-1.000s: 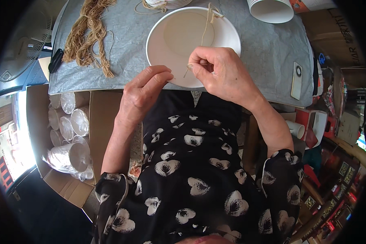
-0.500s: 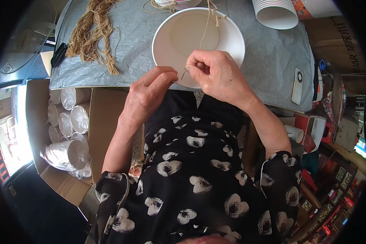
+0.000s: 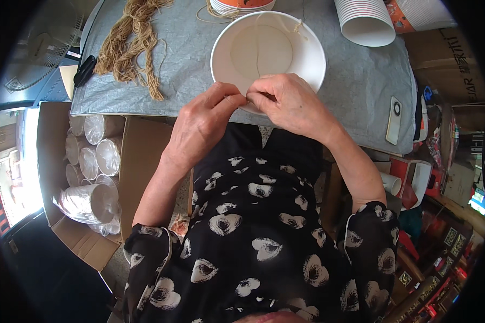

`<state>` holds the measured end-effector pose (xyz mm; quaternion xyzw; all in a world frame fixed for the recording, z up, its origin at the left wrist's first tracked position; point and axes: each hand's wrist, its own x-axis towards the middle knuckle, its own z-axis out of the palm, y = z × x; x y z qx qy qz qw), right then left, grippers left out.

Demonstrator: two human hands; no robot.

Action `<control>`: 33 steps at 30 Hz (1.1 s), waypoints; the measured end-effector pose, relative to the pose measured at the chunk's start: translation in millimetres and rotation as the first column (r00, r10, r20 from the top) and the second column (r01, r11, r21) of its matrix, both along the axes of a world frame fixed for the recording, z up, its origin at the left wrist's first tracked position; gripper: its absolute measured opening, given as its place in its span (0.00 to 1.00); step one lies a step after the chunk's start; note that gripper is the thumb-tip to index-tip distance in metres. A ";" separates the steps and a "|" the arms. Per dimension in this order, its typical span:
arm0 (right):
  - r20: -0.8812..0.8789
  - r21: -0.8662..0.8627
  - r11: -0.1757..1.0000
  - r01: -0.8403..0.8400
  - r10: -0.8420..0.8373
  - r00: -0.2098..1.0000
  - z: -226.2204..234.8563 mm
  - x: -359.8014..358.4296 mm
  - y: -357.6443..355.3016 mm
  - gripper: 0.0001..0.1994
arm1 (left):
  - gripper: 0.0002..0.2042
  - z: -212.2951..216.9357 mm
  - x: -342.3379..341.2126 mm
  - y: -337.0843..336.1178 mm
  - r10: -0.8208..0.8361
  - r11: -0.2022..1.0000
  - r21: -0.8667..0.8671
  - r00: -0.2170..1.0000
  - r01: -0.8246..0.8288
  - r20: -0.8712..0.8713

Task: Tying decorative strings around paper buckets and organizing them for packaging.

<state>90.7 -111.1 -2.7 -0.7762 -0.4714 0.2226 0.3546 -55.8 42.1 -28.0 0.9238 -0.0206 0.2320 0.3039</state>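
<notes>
A large white paper bucket (image 3: 221, 67) lies near the front edge of the table, its open mouth facing me. Thin tan string (image 3: 257, 54) runs down across its inside toward my fingers, and a knot of string (image 3: 298, 26) shows at the far rim. At the near rim my right hand (image 3: 291, 102) pinches the string between thumb and forefinger. My left hand (image 3: 207, 118) is closed in a pinch too, its fingertips meeting the right ones on the string. The fingers hide the string's end.
A bundle of tan strings (image 3: 129, 46) lies left on the grey-covered table (image 3: 183, 48), beside a black-handled tool (image 3: 84, 71). Stacked paper buckets (image 3: 364, 24) stand far right, a pale flat object (image 3: 394, 121) near the right edge. A carton (image 3: 137, 161) of wrapped cups stands lower left.
My hands have come together, so the fingertips now touch at the near rim. The string, stretched taut above the bucket before, now hangs slacker inside it.
</notes>
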 end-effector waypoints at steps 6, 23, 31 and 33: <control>0.054 -0.019 0.998 -0.058 0.059 0.997 14.0 9.6 0.8 0.09 | 0.12 13.5 11.6 -2.6 0.010 1.000 0.011 0.991 -0.008 -0.136; -0.983 0.147 0.756 0.638 0.038 0.182 -63.6 -44.1 -16.6 0.14 | 0.10 23.4 39.8 -16.1 -0.002 0.926 -0.370 0.983 -0.068 -0.184; -0.989 0.097 0.704 0.703 0.147 -0.010 -78.5 -44.4 -17.5 0.09 | 0.10 30.5 39.9 -10.6 -0.090 0.911 -0.412 0.960 -0.027 -0.263; -0.924 0.233 0.747 0.623 -0.030 0.381 -67.2 -41.1 -24.9 0.08 | 0.10 30.0 42.5 -8.3 -0.103 0.936 -0.352 0.960 0.005 -0.261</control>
